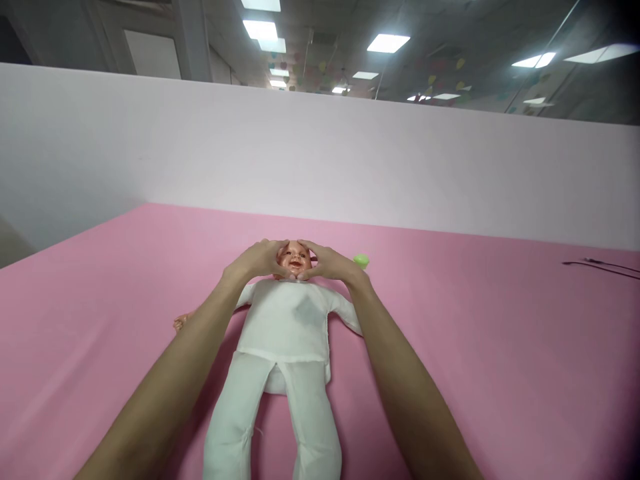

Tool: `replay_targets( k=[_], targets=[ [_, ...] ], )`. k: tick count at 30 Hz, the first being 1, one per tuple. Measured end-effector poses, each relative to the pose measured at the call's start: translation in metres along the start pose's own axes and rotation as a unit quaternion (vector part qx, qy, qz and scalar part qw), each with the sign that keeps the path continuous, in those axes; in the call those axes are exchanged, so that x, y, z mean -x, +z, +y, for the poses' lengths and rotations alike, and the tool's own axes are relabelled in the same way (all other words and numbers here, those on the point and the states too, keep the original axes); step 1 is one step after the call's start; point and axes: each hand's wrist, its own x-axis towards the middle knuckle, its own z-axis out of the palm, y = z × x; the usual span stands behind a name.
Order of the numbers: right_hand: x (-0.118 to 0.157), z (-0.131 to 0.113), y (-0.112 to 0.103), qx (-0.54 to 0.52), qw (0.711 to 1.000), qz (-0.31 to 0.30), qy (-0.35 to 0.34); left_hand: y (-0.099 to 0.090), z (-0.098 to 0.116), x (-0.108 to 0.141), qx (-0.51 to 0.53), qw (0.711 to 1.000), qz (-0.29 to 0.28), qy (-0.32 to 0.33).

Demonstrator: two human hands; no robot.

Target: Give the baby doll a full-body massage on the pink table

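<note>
A baby doll point(290, 320) in a white top and white trousers lies on its back on a pink surface, its head at the far end. My left hand point(265, 259) curves around the left side of the doll's head, thumb by the chin and fingers at the top. On the other side, my right hand point(327, 260) cups the head the same way. Both thumbs almost meet beneath the chin. A grey patch marks the doll's chest. One bare doll hand point(181, 323) shows beyond my left forearm; the other is hidden by my right forearm.
Just right of my right hand sits a small light-green object point(361, 260). Thin dark cables point(600, 265) lie at the far right of the pink surface point(475, 320). A white partition point(320, 160) stands along the back.
</note>
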Motion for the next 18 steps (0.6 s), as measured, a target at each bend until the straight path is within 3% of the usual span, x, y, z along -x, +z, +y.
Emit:
replay_targets(
  k=[7, 10, 14, 18],
  targets=[
    [0.003, 0.004, -0.007, -0.028, 0.996, -0.038, -0.075, -0.003, -0.012, -0.001, 0.047, 0.999, -0.018, 0.02],
    [0.004, 0.0, -0.006, -0.031, 0.997, -0.043, -0.05, -0.003, -0.007, 0.0, 0.016, 1.0, -0.022, 0.012],
    [0.001, -0.002, 0.001, 0.002, 1.0, 0.002, 0.012, -0.001, 0.002, 0.001, -0.053, 0.998, -0.016, -0.005],
    [0.001, 0.001, -0.001, 0.009, 1.0, -0.002, -0.03, -0.003, -0.002, 0.002, -0.036, 0.999, -0.022, 0.004]
  ],
)
